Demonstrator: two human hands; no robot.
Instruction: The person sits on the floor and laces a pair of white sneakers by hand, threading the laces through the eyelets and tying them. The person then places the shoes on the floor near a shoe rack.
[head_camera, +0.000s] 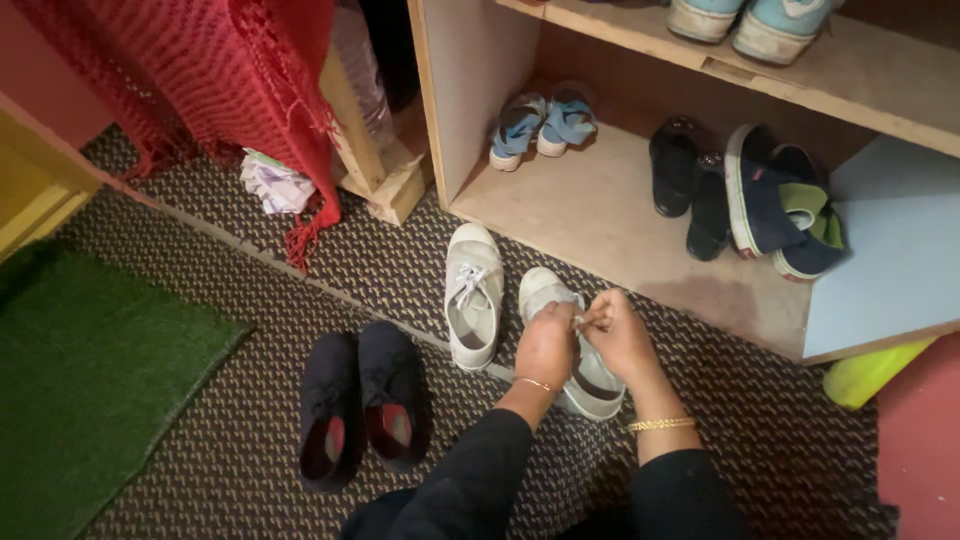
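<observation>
Both hands meet over a white canvas shoe (585, 385) on the patterned carpet (250, 300), near the front edge of a wooden shoe rack (620, 215); the left hand (547, 347) is closed, knuckles up, over the shoe's tongue, while the right hand (618, 335) pinches the thin lace (578, 322) between fingertips, the two hands touching at the lace; both are clamped on it rather than spread. The shoe points away from the person, toe toward the rack, just right of its mate (473, 295), which lies laced and untouched.

The shoe looks light and soft; its canvas upper would likely give under a squeeze, while the rubber sole and toe cap seem the firmer places to grip; the lace appears limp and thin, best taken near its ends.

By count: two white shoes on the carpet; two dark slip-on shoes (362, 405) with red insoles to the left; two small blue sandals (543, 125) far back on the lower shelf; two black shoes (690, 185) and two navy sneakers (780, 205) to their right; two pale blue sneakers (750, 20) on the upper shelf. A green mat (90, 370) lies at near left; a red fringed cloth (230, 80) hangs at far left.
</observation>
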